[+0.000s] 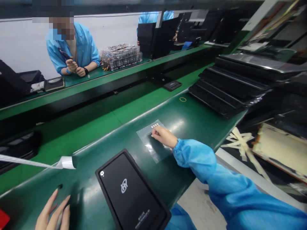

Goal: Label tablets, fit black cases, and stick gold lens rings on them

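two hands over a green counter (100,153), right hand (164,135) with fingers curled on a clear sheet (153,150), left hand (54,214) loosely spread near a black device (131,191)

and the right arm (216,172) reaches out, blue-sleeved, bare right hand (164,135) curled! bare left hand (54,212) low, fingers apart, slightly bent!

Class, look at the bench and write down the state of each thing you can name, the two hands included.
Black tablet: lying flat, logo side up.
Clear sheet: flat, small rings on it.
Right hand: fingers bunched over the sheet.
Left hand: fingers apart, partly out of view.
Yellow band: loose, looped.
Black panels: stacked unevenly.
Tape strips: crossed over one another.
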`<state>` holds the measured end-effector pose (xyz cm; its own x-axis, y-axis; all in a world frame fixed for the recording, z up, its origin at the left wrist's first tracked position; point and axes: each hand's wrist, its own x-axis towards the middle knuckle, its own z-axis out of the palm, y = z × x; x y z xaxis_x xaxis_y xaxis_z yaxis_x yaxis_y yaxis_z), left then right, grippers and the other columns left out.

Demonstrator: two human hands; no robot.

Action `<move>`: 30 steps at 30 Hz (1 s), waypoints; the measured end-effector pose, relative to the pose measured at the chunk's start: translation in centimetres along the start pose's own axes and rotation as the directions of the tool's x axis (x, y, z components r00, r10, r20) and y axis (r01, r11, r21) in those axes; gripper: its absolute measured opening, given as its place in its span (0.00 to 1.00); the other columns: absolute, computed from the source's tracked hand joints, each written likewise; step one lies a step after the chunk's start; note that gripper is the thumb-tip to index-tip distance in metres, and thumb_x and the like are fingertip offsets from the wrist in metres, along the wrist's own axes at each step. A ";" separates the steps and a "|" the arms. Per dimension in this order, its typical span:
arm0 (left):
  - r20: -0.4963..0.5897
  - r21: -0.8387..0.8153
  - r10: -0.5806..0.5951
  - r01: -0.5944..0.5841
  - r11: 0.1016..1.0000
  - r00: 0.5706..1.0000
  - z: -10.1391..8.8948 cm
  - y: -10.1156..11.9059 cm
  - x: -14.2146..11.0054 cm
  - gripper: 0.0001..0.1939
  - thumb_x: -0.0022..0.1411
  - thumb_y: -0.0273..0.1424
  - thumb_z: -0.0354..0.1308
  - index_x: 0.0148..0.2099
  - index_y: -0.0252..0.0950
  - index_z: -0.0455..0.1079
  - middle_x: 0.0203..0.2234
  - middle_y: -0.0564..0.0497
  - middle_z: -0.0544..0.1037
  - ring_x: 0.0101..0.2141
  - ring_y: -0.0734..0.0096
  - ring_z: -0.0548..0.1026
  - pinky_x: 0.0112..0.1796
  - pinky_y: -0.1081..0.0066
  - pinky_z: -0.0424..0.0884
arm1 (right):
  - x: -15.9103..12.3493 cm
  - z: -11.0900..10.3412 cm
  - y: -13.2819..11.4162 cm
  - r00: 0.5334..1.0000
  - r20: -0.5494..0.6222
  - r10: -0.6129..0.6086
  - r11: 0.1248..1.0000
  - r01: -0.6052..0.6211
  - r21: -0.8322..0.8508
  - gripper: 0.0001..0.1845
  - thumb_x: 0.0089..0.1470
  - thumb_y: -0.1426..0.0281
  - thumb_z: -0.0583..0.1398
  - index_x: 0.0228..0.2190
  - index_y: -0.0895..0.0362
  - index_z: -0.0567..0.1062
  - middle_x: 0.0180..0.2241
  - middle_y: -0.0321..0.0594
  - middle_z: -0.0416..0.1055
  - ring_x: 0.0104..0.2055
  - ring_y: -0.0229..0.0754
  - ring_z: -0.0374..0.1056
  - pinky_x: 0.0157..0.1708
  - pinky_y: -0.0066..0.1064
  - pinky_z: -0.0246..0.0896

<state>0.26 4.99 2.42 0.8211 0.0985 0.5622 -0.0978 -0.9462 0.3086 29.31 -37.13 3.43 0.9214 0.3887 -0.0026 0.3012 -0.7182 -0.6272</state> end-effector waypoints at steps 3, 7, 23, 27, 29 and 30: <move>0.060 -0.117 0.027 -0.019 0.993 0.998 0.0 3.7 1.3 0.09 0.66 0.26 0.55 0.48 0.38 0.72 0.51 0.46 0.71 0.45 0.65 0.73 0.50 0.69 0.65 | -1.9 1.2 -5.2 0.988 0.013 -0.154 0.979 0.150 0.140 0.02 0.57 0.73 0.58 0.34 0.57 0.72 0.30 0.37 0.69 0.32 0.37 0.66 0.33 0.28 0.63; 0.293 -0.419 -0.011 0.139 0.897 0.956 0.7 9.4 4.2 0.08 0.68 0.26 0.54 0.47 0.42 0.72 0.39 0.54 0.75 0.40 0.76 0.74 0.42 0.79 0.68 | -4.7 3.9 -13.0 0.874 0.028 -0.485 0.789 0.423 0.445 0.07 0.60 0.70 0.58 0.33 0.56 0.77 0.33 0.39 0.68 0.36 0.37 0.66 0.36 0.28 0.62; 0.570 -0.513 -0.316 0.629 0.584 0.758 0.1 12.3 5.4 0.09 0.59 0.31 0.56 0.32 0.34 0.75 0.22 0.52 0.72 0.22 0.76 0.66 0.25 0.76 0.61 | -7.9 8.1 -18.8 0.753 0.210 -0.624 0.680 0.392 0.620 0.06 0.59 0.78 0.56 0.34 0.57 0.71 0.30 0.36 0.67 0.32 0.34 0.64 0.31 0.25 0.58; 0.579 -0.505 -0.324 0.641 0.578 0.748 -0.3 11.6 5.2 0.10 0.59 0.31 0.54 0.29 0.33 0.73 0.21 0.52 0.72 0.24 0.75 0.66 0.27 0.75 0.61 | -7.7 8.3 -19.1 0.709 0.190 -0.680 0.654 0.468 0.594 0.06 0.61 0.78 0.55 0.34 0.57 0.69 0.30 0.36 0.66 0.31 0.35 0.63 0.31 0.26 0.58; 0.654 -0.527 -0.314 0.712 0.464 0.689 -0.4 11.3 4.8 0.09 0.58 0.32 0.55 0.30 0.32 0.72 0.21 0.52 0.71 0.23 0.76 0.67 0.27 0.75 0.62 | -7.7 8.3 -19.5 0.666 0.205 -0.717 0.637 0.507 0.581 0.05 0.62 0.77 0.55 0.35 0.57 0.69 0.31 0.37 0.67 0.32 0.35 0.64 0.32 0.26 0.59; 0.717 -0.533 -0.284 0.763 0.365 0.637 -0.4 11.2 4.5 0.08 0.56 0.33 0.55 0.30 0.32 0.71 0.20 0.52 0.71 0.22 0.76 0.67 0.27 0.75 0.63 | -7.7 8.2 -19.9 0.624 0.219 -0.750 0.620 0.549 0.561 0.05 0.63 0.77 0.54 0.36 0.57 0.69 0.32 0.37 0.67 0.33 0.36 0.64 0.32 0.26 0.59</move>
<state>2.67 -5.02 8.67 0.9538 0.1106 -0.2794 0.2908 -0.1056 0.9509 14.16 -21.12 9.48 0.2950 0.9078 0.2983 0.5543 0.0917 -0.8273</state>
